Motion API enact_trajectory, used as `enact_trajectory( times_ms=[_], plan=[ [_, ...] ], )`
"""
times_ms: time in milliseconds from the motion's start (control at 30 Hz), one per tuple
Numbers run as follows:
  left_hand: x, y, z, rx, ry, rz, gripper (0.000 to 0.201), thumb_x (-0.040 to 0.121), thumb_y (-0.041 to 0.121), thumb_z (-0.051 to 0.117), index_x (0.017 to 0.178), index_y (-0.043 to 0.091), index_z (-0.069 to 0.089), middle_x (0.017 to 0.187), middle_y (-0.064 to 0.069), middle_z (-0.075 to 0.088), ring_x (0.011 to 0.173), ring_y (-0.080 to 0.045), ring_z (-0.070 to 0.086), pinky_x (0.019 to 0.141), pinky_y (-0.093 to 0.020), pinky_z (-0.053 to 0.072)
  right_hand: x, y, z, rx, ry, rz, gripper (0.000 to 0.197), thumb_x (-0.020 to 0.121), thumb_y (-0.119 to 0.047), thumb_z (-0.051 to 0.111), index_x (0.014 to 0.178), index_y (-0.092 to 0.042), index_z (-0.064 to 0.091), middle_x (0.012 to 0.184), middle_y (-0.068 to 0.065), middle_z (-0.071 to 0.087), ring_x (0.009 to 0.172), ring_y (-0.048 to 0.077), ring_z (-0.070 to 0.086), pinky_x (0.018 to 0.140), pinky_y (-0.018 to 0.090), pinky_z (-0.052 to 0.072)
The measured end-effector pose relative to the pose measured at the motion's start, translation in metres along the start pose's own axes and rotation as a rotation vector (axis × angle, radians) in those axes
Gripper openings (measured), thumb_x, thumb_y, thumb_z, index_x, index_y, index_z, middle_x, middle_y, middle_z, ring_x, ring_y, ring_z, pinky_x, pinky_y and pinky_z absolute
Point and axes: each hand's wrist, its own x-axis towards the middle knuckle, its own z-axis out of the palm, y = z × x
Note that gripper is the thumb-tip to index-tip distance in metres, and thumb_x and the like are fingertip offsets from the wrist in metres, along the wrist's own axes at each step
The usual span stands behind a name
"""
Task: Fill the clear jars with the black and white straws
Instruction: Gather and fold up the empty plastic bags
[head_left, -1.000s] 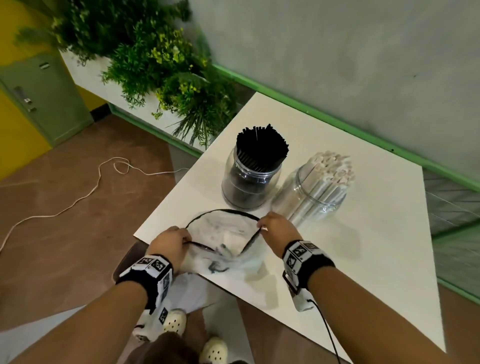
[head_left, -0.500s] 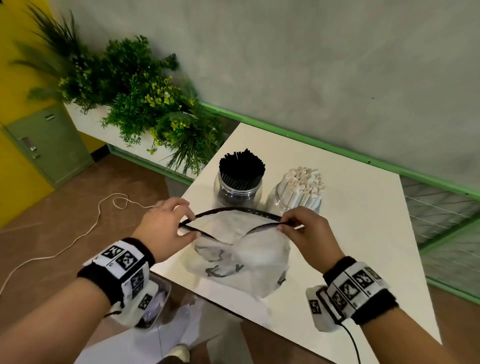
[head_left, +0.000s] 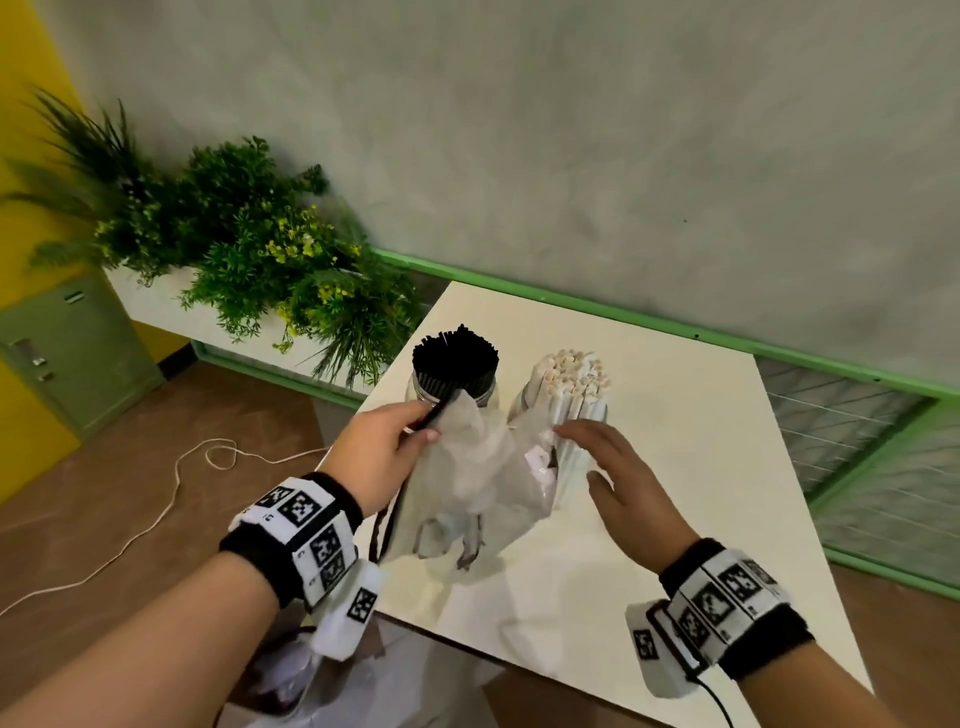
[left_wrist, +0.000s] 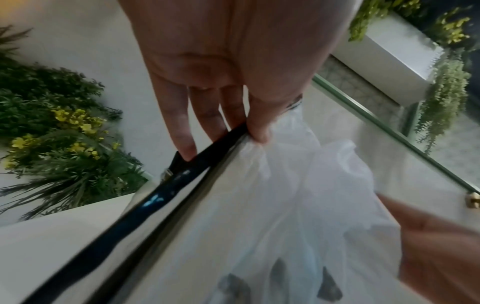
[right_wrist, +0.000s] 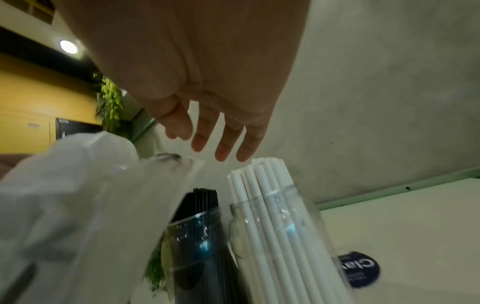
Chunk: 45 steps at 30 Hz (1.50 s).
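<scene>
Two clear jars stand side by side at the back of the white table (head_left: 675, 467). One is packed with black straws (head_left: 454, 358) (right_wrist: 202, 197), the other with white straws (head_left: 571, 379) (right_wrist: 259, 185). My left hand (head_left: 423, 423) (left_wrist: 233, 131) pinches the black rim (left_wrist: 182, 185) of a thin clear plastic bag (head_left: 478, 483) (left_wrist: 298, 205) (right_wrist: 78, 195). The bag hangs crumpled in front of the jars. My right hand (head_left: 576, 454) (right_wrist: 207, 142) hovers beside the bag near the white straws, with fingers spread and nothing in it.
Green plants (head_left: 249, 249) fill a planter left of the table, below a grey wall with a green rail (head_left: 623, 312). A white cord (head_left: 171, 499) lies on the brown floor. A dark round sticker (right_wrist: 361, 269) is on the tabletop beside the white-straw jar.
Both hands were holding the bag's rim open above the table. Now the right hand has let go and opened, and the left hand has lifted the bag up in front of the jars.
</scene>
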Motion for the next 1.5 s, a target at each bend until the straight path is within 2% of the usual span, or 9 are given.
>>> enact_trajectory(
  times_ms=[133,333,500,633,733,833,1067,1367,1500],
  plan=[
    [-0.005,0.000,-0.004,-0.118,-0.021,-0.028,0.020,0.093,0.013,0.057,0.111,0.017,0.065,0.099,0.002,0.069,0.091,-0.014,0.062,0.079,-0.024,0.046,0.004,0.009,0.007,-0.184,-0.021,-0.053,0.077,0.084,0.011,0.051,0.144,-0.033,0.033,0.153,-0.007,0.022,0.139,0.009,0.027,0.099,0.023,0.038],
    [-0.014,-0.001,-0.006,-0.163,-0.013,-0.065,0.013,0.093,0.014,0.056,0.097,0.024,0.063,0.090,0.004,0.069,0.085,-0.016,0.063,0.079,-0.030,0.051,0.010,0.002,0.012,-0.198,0.110,-0.197,0.040,0.079,0.008,0.056,0.106,-0.018,0.070,0.106,-0.007,0.066,0.094,0.005,0.059,0.079,0.024,0.049],
    [-0.020,-0.046,-0.033,-0.060,0.239,-0.288,0.013,0.093,0.017,0.056,0.102,0.012,0.064,0.094,-0.006,0.070,0.089,-0.026,0.063,0.079,-0.034,0.049,0.003,0.025,-0.045,-0.051,0.401,0.208,0.044,0.081,0.014,0.052,0.076,-0.028,0.066,0.068,-0.009,0.066,0.066,0.007,0.061,0.063,0.017,0.046],
    [-0.030,-0.056,-0.015,0.016,0.137,-0.339,0.007,0.093,0.020,0.056,0.087,0.017,0.056,0.083,-0.006,0.065,0.075,-0.029,0.060,0.066,-0.035,0.052,-0.004,0.039,-0.045,0.195,0.528,0.395,0.017,0.095,-0.006,0.051,0.105,-0.017,0.059,0.084,-0.005,0.067,0.066,0.014,0.063,0.064,0.031,0.048],
    [-0.029,-0.066,0.020,-0.110,0.132,-0.484,0.006,0.094,0.014,0.053,0.090,0.011,0.056,0.091,-0.013,0.063,0.070,-0.027,0.061,0.049,-0.031,0.057,-0.019,0.035,-0.011,0.288,0.585,0.406,0.041,0.096,-0.027,0.054,0.133,-0.024,0.037,0.118,0.000,0.052,0.092,0.018,0.060,0.075,0.030,0.050],
    [-0.029,-0.085,0.051,-0.303,0.174,-0.731,0.003,0.092,0.006,0.054,0.092,0.006,0.057,0.100,-0.022,0.064,0.069,-0.030,0.061,0.044,-0.035,0.057,-0.054,0.033,0.030,0.227,0.449,0.413,0.058,0.086,-0.049,0.062,0.134,-0.032,0.033,0.126,-0.006,0.038,0.105,0.004,0.051,0.082,0.020,0.044],
    [-0.060,-0.108,0.090,-0.269,-0.024,-0.851,0.069,0.086,0.033,0.066,0.143,0.017,0.029,0.134,-0.016,0.050,0.121,-0.037,0.050,0.096,-0.051,0.045,-0.118,0.062,0.100,-0.181,-0.308,0.573,0.111,0.066,-0.063,0.072,0.150,-0.034,0.006,0.153,-0.005,0.004,0.139,0.027,0.022,0.112,0.042,0.030],
    [-0.121,-0.114,0.127,-0.567,-0.342,-1.112,0.131,0.044,0.035,0.094,0.145,0.022,0.011,0.135,-0.013,0.046,0.113,-0.032,0.051,0.091,-0.053,0.046,-0.112,0.077,0.129,-0.151,-0.397,0.651,0.092,0.082,-0.015,0.068,0.152,-0.022,0.009,0.135,0.016,0.048,0.119,0.034,0.050,0.097,0.037,0.043],
    [-0.118,-0.114,0.129,-0.457,-0.181,-1.047,0.084,0.072,0.003,0.078,0.139,0.011,0.028,0.118,-0.023,0.058,0.105,-0.038,0.057,0.080,-0.046,0.052,-0.113,0.077,0.110,0.006,-0.333,0.672,0.073,0.084,-0.013,0.069,0.147,-0.021,0.034,0.126,0.009,0.059,0.113,0.027,0.056,0.092,0.027,0.042]
  ],
)
